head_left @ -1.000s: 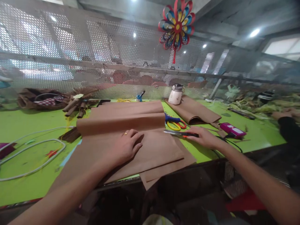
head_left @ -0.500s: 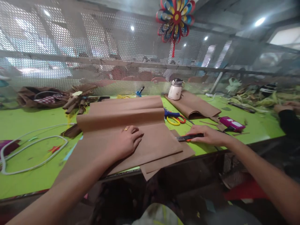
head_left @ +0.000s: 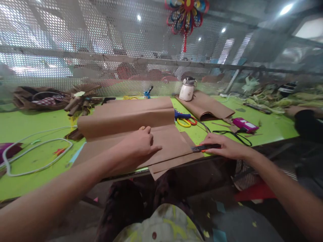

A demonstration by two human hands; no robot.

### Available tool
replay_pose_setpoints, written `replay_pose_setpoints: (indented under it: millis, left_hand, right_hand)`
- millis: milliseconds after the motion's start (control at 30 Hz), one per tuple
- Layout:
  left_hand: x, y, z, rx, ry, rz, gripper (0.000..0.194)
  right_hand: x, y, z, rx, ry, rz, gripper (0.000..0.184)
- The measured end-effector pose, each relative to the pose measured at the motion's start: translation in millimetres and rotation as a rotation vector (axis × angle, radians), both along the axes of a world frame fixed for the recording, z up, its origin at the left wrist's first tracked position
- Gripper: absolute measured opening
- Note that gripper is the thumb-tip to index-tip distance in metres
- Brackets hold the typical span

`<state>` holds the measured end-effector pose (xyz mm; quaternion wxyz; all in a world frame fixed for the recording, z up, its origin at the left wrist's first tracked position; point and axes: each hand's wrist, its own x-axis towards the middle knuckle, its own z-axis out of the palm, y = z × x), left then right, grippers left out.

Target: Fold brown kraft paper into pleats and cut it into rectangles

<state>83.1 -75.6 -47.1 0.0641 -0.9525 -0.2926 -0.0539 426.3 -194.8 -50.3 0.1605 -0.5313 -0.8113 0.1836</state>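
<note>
Sheets of brown kraft paper (head_left: 171, 143) lie stacked at the table's front edge, their back part folded over in a curved roll. My left hand (head_left: 142, 143), with a ring on one finger, rests on the top sheet. Its thumb points right, apart from the bent fingers, and it holds nothing that I can see. My right hand (head_left: 224, 145) is closed around a black and orange utility knife (head_left: 205, 148), whose front end meets the right edge of the paper. Scissors (head_left: 185, 119) with blue, yellow and red handles lie behind, partly under the paper.
A white bottle (head_left: 187, 90) stands on folded brown paper (head_left: 214, 107) at the back. A purple box (head_left: 245, 125) and a black cord lie on the right of the green table (head_left: 275, 129). White cable (head_left: 37, 173) loops at left. Another person's sleeve (head_left: 309, 126) shows far right.
My left hand has shifted right over the paper, its fingers more bent and its thumb stuck out. The knife in my right hand is now at the paper's front right corner. The camera view has tilted down.
</note>
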Motion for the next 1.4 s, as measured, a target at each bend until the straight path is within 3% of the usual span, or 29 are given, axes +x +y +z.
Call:
replay_pose_setpoints:
  millis: [133, 267, 500, 800, 1100, 1400]
  left_hand:
    - [9, -14, -6.9, 0.126, -0.052, 0.116, 0.057]
    - [10, -23, -11.8, 0.154, -0.060, 0.178, 0.049]
    - [10, -23, -10.4, 0.169, -0.046, 0.173, 0.048]
    - [11, -24, -9.6, 0.173, -0.034, 0.159, 0.047]
    - [11, -25, -9.4, 0.189, -0.028, 0.157, 0.049]
    - [10, -26, -8.9, 0.209, -0.016, 0.139, 0.048]
  right_hand:
    - [0, -3, -4.4, 0.054, 0.008, -0.002, 0.033]
    - [5, -11, -5.5, 0.070, 0.025, 0.010, 0.032]
    - [9, -28, -4.9, 0.049, 0.051, -0.023, 0.035]
    - [-6, -12, 0.5, 0.093, 0.044, 0.017, 0.035]
    - [5, -34, -0.8, 0.059, 0.037, -0.042, 0.034]
    - [-15, -17, 4.1, 0.121, 0.016, -0.003, 0.032]
